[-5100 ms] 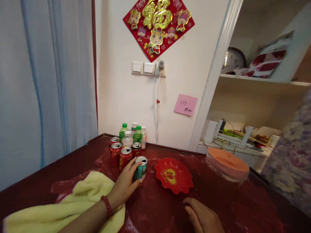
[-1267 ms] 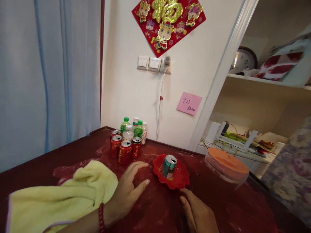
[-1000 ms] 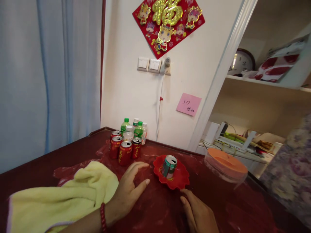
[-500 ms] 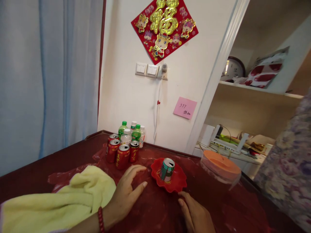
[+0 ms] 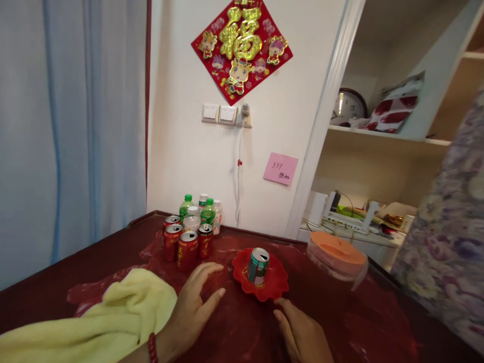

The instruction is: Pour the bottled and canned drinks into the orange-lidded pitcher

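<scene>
My left hand (image 5: pixel 192 302), a red bead bracelet at its wrist, hovers or rests low over the table, thumb and fingers apart and holding nothing. A yellow towel (image 5: pixel 132 307) lies crumpled beside it. My right hand (image 5: pixel 300 327) is just below the near rim of a red scalloped plate (image 5: pixel 278 282); its thumb and index finger are stretched forward with a small gap, and whether they touch the rim I cannot tell. On the plate stands an opened green drink can (image 5: pixel 258 267), upright. Red drink cans (image 5: pixel 188 252) stand grouped beyond my left hand.
Several plastic bottles (image 5: pixel 191 219) stand behind the red cans. An orange-lidded round container (image 5: pixel 338 252) sits at the right of the dark red table (image 5: pixel 242 327). A wall rises behind, with a curtain (image 5: pixel 83 126) on the left and shelves (image 5: pixel 381 133) on the right.
The camera view has turned slightly, so the scene sits a little further left and lower. My hands, the plate and the can keep nearly the same places relative to each other.
</scene>
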Tool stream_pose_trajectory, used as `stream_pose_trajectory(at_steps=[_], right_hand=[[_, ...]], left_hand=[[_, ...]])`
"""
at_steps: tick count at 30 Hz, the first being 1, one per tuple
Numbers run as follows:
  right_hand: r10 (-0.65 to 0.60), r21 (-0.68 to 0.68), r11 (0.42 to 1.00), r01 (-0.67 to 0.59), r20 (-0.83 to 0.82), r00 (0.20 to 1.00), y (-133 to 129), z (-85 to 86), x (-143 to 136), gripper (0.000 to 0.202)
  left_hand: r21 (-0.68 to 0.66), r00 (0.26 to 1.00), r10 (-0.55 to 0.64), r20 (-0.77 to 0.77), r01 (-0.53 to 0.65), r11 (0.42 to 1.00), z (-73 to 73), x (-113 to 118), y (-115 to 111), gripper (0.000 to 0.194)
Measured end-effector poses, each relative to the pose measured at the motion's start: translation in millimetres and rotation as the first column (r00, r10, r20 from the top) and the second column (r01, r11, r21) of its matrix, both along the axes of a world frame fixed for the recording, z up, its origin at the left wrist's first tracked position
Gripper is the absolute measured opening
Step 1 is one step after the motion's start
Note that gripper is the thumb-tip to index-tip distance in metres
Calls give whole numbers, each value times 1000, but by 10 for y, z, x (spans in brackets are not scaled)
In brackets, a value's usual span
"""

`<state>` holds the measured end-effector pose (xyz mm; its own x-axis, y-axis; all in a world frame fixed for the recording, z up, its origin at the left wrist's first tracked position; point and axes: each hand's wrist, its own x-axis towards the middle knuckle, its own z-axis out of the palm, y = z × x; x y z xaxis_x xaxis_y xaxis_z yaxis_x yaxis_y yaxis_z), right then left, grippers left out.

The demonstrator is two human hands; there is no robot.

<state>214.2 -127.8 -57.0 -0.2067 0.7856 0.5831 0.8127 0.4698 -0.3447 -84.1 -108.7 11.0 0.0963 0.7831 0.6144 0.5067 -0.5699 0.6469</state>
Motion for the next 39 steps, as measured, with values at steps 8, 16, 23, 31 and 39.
stream_pose_trajectory(at_steps=[8, 16, 23, 31, 39], right_hand=[[-13, -85, 996, 6, -81, 997, -62, 75, -88, 34], [-8, -150, 989, 2, -37, 999, -65, 146, -88, 35], [-2, -160, 987, -2, -25, 1000, -42, 127, -93, 34], [-19, -148, 989, 22, 21, 1000, -29, 153, -143, 35], [-12, -150, 989, 15, 20, 1000, 4, 115, -154, 33]], left_hand=[[69, 1000, 16, -25, -14, 998, -25, -34, 55, 31], [65, 998, 23, -50, -20, 998, -45, -52, 60, 31], [78, 997, 30, -67, -25, 997, -89, -65, 88, 32], [87, 997, 42, -68, -36, 996, -155, -78, 133, 33], [81, 995, 40, -90, -32, 996, -141, -84, 137, 32]])
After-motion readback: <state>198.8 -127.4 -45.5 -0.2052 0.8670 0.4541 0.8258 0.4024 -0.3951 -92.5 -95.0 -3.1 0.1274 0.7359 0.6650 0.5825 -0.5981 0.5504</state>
